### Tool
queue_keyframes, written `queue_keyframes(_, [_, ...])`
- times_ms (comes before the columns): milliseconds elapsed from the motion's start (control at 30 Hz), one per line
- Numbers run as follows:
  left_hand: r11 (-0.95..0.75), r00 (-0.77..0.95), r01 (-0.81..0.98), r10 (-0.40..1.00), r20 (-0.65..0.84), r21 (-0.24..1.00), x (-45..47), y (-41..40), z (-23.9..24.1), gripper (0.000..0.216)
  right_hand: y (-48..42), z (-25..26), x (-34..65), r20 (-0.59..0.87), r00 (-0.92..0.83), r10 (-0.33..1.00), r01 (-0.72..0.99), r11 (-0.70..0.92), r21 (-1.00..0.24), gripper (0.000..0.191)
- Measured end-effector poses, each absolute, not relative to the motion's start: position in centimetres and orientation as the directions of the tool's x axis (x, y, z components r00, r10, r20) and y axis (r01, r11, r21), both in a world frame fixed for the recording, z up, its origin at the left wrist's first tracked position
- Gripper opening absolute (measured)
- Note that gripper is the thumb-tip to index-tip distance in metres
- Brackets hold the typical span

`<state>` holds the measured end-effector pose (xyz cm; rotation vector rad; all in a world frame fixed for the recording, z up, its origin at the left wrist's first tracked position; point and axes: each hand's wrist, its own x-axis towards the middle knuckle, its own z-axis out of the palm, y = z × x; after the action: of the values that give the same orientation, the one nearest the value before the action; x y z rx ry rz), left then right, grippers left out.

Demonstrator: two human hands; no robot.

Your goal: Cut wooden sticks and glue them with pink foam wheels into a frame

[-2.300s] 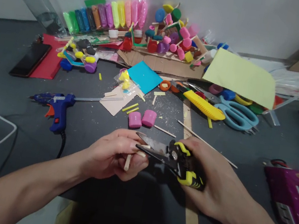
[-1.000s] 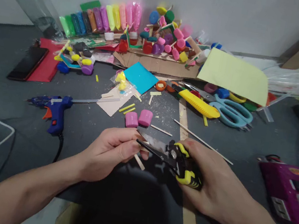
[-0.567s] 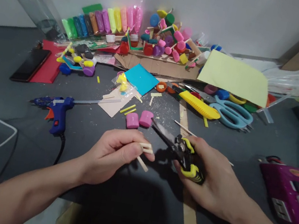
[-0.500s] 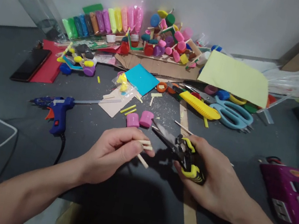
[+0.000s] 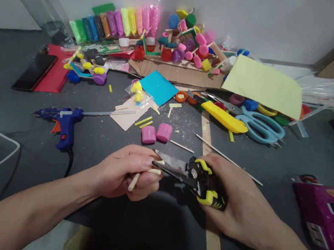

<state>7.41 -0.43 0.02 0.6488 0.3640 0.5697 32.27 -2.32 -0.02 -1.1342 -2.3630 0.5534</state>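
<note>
Pinched in my left hand (image 5: 126, 169) are several short wooden sticks (image 5: 134, 182), their pale ends showing past the fingers. My right hand (image 5: 237, 202) grips black-and-yellow cutting pliers (image 5: 208, 184), whose blades are parted and reach the stick ends beside my left thumb. Just beyond the hands, two pink bottle caps (image 5: 164, 132) sit side by side. A short thin stick (image 5: 181, 146) lies to their right, and a longer thin stick (image 5: 228, 159) runs partly behind my right hand.
A blue glue gun (image 5: 67, 122) lies at left, its glue stick pointing right. Behind are a yellow utility knife (image 5: 224, 118), blue-handled scissors (image 5: 261, 128) and a blue paper square (image 5: 158, 88). Colourful clay packets (image 5: 116, 25) line the wall. A purple device (image 5: 322, 217) stands at right.
My right hand has brought the pliers left, so the blades now meet the sticks. My left hand has turned, and one stick now points down toward me.
</note>
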Motion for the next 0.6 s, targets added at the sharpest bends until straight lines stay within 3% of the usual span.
queue_keyframes(433, [0.912, 0.937, -0.185, 0.276, -0.214, 0.367, 7.03, 0.13, 0.07, 0.048, -2.46, 0.02, 32.20, 0.224, -0.602, 0.766, 0.600, 0.620, -0.506, 0.020])
queue_keyframes(600, [0.917, 0.934, -0.182, 0.274, -0.229, 0.354, 7.23, -0.06, 0.02, 0.049, -2.63, -0.32, 32.59, 0.269, -0.578, 0.771, 0.621, 0.629, -0.469, 0.020])
